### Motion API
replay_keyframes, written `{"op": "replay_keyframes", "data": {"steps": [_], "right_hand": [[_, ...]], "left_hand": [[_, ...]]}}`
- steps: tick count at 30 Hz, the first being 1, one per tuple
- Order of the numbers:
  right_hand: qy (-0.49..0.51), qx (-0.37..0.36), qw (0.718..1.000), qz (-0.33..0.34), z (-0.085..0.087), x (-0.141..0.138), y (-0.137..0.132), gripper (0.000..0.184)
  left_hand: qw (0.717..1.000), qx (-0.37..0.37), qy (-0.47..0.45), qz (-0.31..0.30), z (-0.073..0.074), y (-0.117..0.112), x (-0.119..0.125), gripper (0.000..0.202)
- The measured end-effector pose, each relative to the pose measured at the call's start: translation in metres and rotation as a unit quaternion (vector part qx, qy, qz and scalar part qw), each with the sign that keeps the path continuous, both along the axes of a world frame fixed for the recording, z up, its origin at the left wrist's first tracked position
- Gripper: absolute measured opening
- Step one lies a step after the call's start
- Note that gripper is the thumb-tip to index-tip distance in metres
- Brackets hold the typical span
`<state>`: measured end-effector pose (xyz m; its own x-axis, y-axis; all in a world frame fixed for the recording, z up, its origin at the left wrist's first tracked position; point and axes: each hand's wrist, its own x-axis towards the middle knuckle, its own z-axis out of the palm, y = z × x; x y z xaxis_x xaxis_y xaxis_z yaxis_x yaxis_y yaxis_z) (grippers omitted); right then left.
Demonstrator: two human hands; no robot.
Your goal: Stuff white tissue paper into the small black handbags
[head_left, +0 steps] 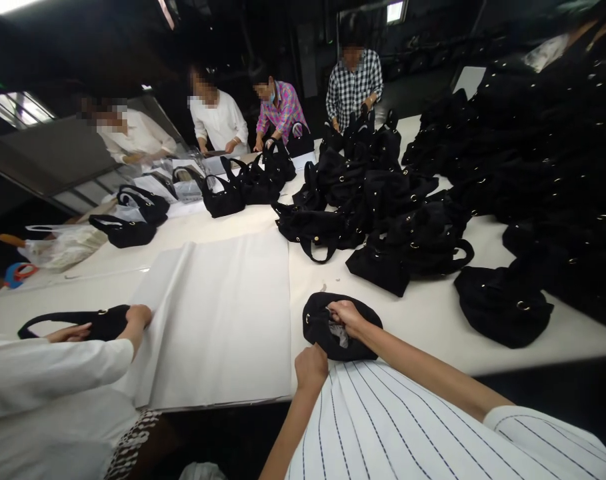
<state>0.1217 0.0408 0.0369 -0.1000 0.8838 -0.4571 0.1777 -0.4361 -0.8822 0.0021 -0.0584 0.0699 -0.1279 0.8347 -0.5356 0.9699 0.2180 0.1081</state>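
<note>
A small black handbag (315, 313) lies on the white table directly in front of me, its mouth turned upward with some grey material (339, 333) showing inside. My left hand (311, 365) is closed on the bag's near left edge; the bag hides its fingertips. Over the opening, my right hand (347, 316) has its fingers pinched together at the bag's far inner rim. Whether they hold the rim, the lining or a strap I cannot tell. Another black handbag (503, 303) rests to the right, apart from my hands.
Piled black handbags (397, 213) cover the table beyond, with a bigger heap (533, 147) at right. White paper sheets (223, 320) lie to my left. Beside them a co-worker's hands (137, 317) hold a black bag (107, 323). Several people stand across the table.
</note>
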Motion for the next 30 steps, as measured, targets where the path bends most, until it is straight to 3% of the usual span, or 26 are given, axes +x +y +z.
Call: {"op": "replay_keyframes", "data": {"steps": [3,6,9,11,14,17,22,26,30], "right_hand": [[-0.01,0.003,0.999,0.039,0.005,0.003,-0.003,0.023],[-0.056,0.03,0.993,0.098,0.01,0.006,-0.004,0.009],[-0.136,0.087,0.977,0.138,0.014,0.008,-0.002,0.012],[-0.188,0.13,0.962,0.148,0.017,0.01,-0.001,0.012],[-0.31,0.201,0.912,0.18,0.018,0.014,-0.001,0.009],[-0.386,0.239,0.868,0.2,0.014,0.017,-0.004,0.014],[-0.393,0.311,0.835,0.226,0.003,0.021,-0.008,0.022],[-0.332,0.371,0.817,0.291,-0.002,0.026,-0.006,0.024],[-0.264,0.39,0.817,0.333,-0.001,0.027,-0.006,0.025]], "left_hand": [[0.988,0.151,-0.038,0.004,-0.011,-0.008,-0.008,0.027],[0.942,0.32,-0.068,0.072,-0.015,-0.006,-0.014,0.018],[0.892,0.423,-0.134,0.083,-0.016,0.01,-0.018,0.036],[0.881,0.432,-0.191,0.028,-0.016,0.022,-0.019,0.048],[0.879,0.412,-0.237,-0.035,-0.015,0.031,-0.019,0.035],[0.882,0.405,-0.232,-0.053,-0.015,0.026,-0.018,0.03],[0.889,0.408,-0.205,-0.05,-0.018,0.008,-0.018,0.038],[0.892,0.409,-0.189,-0.044,-0.025,0.003,-0.021,0.045],[0.891,0.41,-0.19,-0.055,-0.027,0.001,-0.024,0.047]]}}
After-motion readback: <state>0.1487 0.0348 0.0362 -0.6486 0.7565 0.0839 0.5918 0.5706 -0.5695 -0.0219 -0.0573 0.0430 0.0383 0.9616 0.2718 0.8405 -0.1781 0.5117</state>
